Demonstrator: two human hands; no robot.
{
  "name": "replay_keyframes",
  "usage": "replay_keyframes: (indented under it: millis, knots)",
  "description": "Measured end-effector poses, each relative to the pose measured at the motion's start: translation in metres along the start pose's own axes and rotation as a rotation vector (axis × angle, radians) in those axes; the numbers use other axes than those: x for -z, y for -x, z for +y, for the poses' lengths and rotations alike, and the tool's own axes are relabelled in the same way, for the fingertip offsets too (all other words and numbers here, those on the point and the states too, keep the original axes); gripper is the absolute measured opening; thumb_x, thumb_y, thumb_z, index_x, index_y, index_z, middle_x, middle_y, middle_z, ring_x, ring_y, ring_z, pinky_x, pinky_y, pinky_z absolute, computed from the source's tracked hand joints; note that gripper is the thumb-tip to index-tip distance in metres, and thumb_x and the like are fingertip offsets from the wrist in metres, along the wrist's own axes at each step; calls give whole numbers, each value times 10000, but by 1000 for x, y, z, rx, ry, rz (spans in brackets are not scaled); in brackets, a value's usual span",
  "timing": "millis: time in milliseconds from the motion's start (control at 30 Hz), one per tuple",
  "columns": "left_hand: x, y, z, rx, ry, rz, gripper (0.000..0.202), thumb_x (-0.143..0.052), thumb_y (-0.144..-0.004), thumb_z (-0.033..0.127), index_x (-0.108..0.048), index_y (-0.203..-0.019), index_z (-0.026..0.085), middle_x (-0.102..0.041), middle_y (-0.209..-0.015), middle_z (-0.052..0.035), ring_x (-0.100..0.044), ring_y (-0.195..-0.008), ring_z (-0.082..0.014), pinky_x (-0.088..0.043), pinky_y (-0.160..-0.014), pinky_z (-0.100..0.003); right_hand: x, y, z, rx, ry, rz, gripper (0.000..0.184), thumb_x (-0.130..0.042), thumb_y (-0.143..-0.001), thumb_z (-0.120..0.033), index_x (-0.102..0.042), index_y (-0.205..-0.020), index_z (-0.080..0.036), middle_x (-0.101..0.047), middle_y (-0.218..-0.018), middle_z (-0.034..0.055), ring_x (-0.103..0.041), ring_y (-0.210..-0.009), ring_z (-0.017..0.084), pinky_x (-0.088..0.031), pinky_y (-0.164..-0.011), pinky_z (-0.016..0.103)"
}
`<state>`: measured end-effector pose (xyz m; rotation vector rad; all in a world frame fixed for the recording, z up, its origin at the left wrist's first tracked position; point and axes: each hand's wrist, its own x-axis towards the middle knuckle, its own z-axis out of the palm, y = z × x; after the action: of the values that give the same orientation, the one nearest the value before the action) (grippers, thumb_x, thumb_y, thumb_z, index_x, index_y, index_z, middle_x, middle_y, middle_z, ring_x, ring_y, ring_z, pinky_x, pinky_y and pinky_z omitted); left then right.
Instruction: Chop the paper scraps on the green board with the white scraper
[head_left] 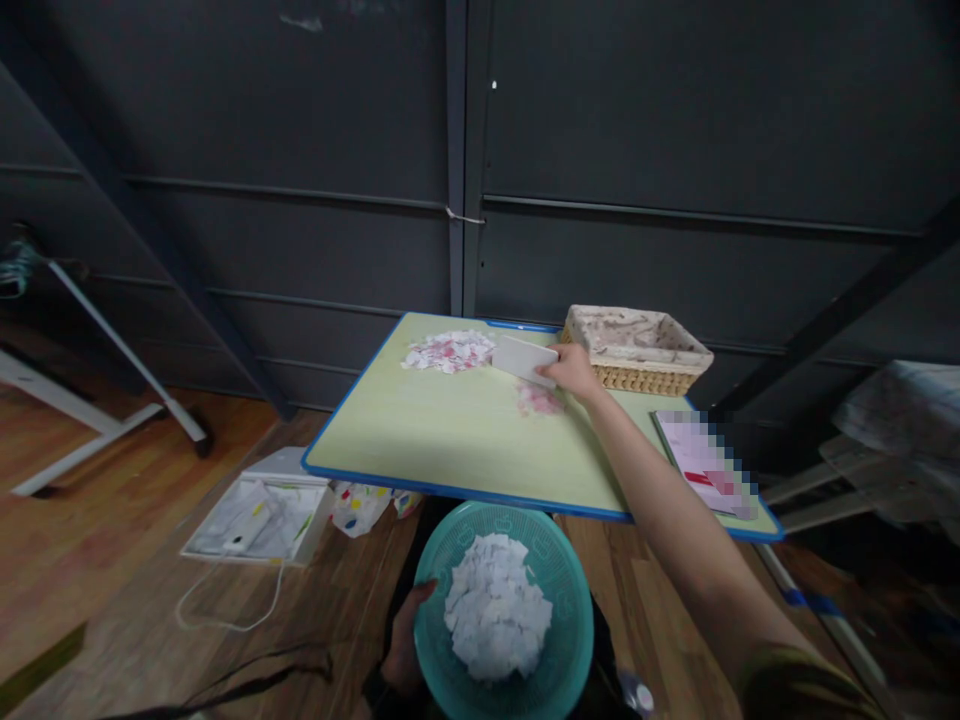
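My right hand reaches across the yellow-green tabletop, its fingers closed on the near end of a flat white rectangular plate. The far end of that plate is close to a heap of white and pink paper scraps; whether they touch, I cannot tell. Below the plate lies a pink stain or powder patch. My left hand grips the left rim of a teal plastic basket, which sits at my lap below the table edge. Torn white paper pieces fill its middle.
A cloth-lined wicker basket stands at the table's back right. A pink-white booklet, partly pixelated, lies near the right corner. On the floor at left are an open white box with a cable and a spotted bag. Dark metal panels rise behind.
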<state>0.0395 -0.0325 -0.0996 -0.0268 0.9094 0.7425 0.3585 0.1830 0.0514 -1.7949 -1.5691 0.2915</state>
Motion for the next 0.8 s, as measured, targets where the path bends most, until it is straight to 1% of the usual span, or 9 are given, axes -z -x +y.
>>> replay_keyframes:
  millis: [100, 167, 267, 367, 533, 667, 733, 800]
  knots:
    - [0, 2, -1, 16, -12, -21, 303, -718, -681, 308, -749, -933, 141, -802, -947, -154, -708, -1004, -412, -496, -949, -563, -1, -10, 0, -63, 22, -3, 332, -650, -609, -230, -755, -885, -78, -672, -704, 40, -586, -651, 169, -403, -572, 238]
    - [1, 3, -2, 14, -25, -18, 303, -712, -688, 335, -745, -928, 152, -802, -936, -150, -705, -1007, -420, -499, -928, -574, 0, -14, -4, -60, 32, -9, 329, -652, -606, -233, -751, -878, -77, -668, -709, 35, -587, -650, 166, -408, -583, 240]
    - [3, 3, -3, -21, -62, -1, 268, -674, -735, 317, -736, -950, 170, -803, -900, -131, -697, -1036, -416, -511, -893, -567, 2, -17, -11, -26, 72, -59, 298, -640, -608, -216, -744, -854, -82, -648, -687, 24, -569, -629, 153, -397, -586, 239]
    - [6, 1, -4, -57, -96, 8, 245, -684, -722, 291, -732, -942, 194, -805, -865, -106, -695, -1046, -411, -527, -874, -550, 6, -17, -18, 38, 141, -111, 238, -628, -607, -187, -730, -797, -86, -607, -639, 11, -534, -604, 139, -369, -576, 236]
    - [12, -6, -4, -63, -135, 71, 147, -722, -670, 289, -719, -796, 213, -800, -786, -89, -717, -985, -382, -545, -890, -503, 17, -21, -22, 109, 192, -228, 171, -609, -591, -160, -703, -726, -114, -528, -569, -29, -511, -598, 132, -327, -555, 228]
    - [14, -6, -4, -98, -157, 73, 104, -743, -665, 290, -701, -726, 217, -779, -677, -74, -722, -963, -372, -540, -915, -477, 15, -30, -25, 134, 191, -227, 170, -614, -592, -155, -706, -731, -121, -555, -598, -19, -523, -637, 139, -336, -574, 227]
    - [14, -5, -5, -107, -158, 68, 132, -747, -666, 289, -714, -768, 213, -781, -674, -70, -723, -958, -376, -542, -912, -484, 13, -35, -27, 149, 212, -229, 169, -614, -585, -140, -706, -725, -123, -566, -607, -12, -523, -644, 139, -343, -584, 230]
    - [15, -6, -5, -75, -136, 58, 232, -737, -682, 310, -733, -895, 219, -795, -720, -63, -725, -954, -382, -546, -898, -505, 12, -39, -28, 163, 225, -250, 163, -607, -575, -123, -699, -710, -126, -563, -607, -15, -519, -642, 136, -344, -582, 230]
